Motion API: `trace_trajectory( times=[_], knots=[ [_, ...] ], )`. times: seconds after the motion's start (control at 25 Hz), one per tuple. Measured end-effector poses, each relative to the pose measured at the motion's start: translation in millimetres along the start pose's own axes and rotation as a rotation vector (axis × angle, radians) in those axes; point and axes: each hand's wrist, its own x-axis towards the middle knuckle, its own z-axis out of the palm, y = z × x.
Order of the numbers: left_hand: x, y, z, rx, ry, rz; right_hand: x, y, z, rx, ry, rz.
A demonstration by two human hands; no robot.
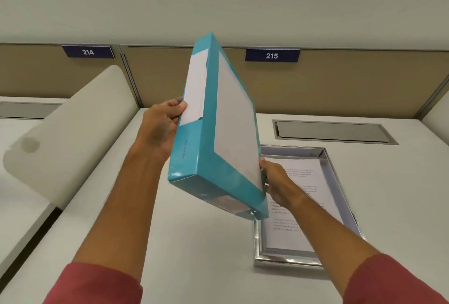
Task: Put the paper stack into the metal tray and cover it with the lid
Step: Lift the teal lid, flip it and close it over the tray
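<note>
1. The paper stack [301, 196] lies flat inside the metal tray [337, 182], printed side up, with its long axis running away from the person toward the partition; the lines of text read across its short side.
2. The metal tray rests on the white desk [194, 243], to the right of the person's midline, its shiny rim showing all round the sheets and a pale inner border between rim and paper.
3. The lid [218, 133], a teal box-shaped cover with a large white panel on its broad face and a white flap on its side wall, is held up in the air, to the left of and above the tray and not touching it.
4. The lid's long axis runs from lower near to upper far, its far end pointing up toward the wall; the broad face is tilted to face right, toward the tray.
5. The left hand [160, 128] grips the lid's left side wall, thumb curled over the white flap and fingers behind it out of sight.
6. The right hand [274, 179] clasps the lid's lower right edge, its fingers wrapped round the rim and partly hidden by it; this hand hangs over the paper.
7. Both forearms are bare, with red sleeves [97, 284] at the bottom of the view.
8. Beyond the tray a grey recessed panel [332, 131] sits in the desk, and the tan partition carries blue plates reading 214 [88, 51] and 215 [272, 55].
</note>
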Motion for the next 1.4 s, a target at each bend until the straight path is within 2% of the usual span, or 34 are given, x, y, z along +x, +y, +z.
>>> trace_trajectory(
  times=[0.08,0.28,0.44,0.52,0.72,0.88,1.12,1.4],
  knots=[
    [0,-6,-6,0.009,-0.032,-0.014,4,-3,-10,0.071,0.063,-0.015],
    [9,-36,-10,0.164,0.037,0.037,8,-6,-54,0.128,0.308,-0.009],
    [20,-76,-4,0.606,0.058,0.030,2,-8,-99,0.055,0.448,-0.074],
    [26,-95,4,0.748,0.071,0.030,-4,-8,-120,0.008,0.483,-0.092],
    [33,-137,34,0.744,0.053,-0.135,-17,-2,-174,-0.100,0.602,-0.069],
    [26,-175,53,0.874,0.073,-0.150,-27,9,-207,-0.192,0.611,-0.081],
    [9,-226,67,0.929,0.131,-0.204,-31,37,-234,-0.269,0.643,-0.014],
    [4,-242,73,1.006,0.176,-0.171,-25,56,-242,-0.286,0.604,0.054]
  ],
)
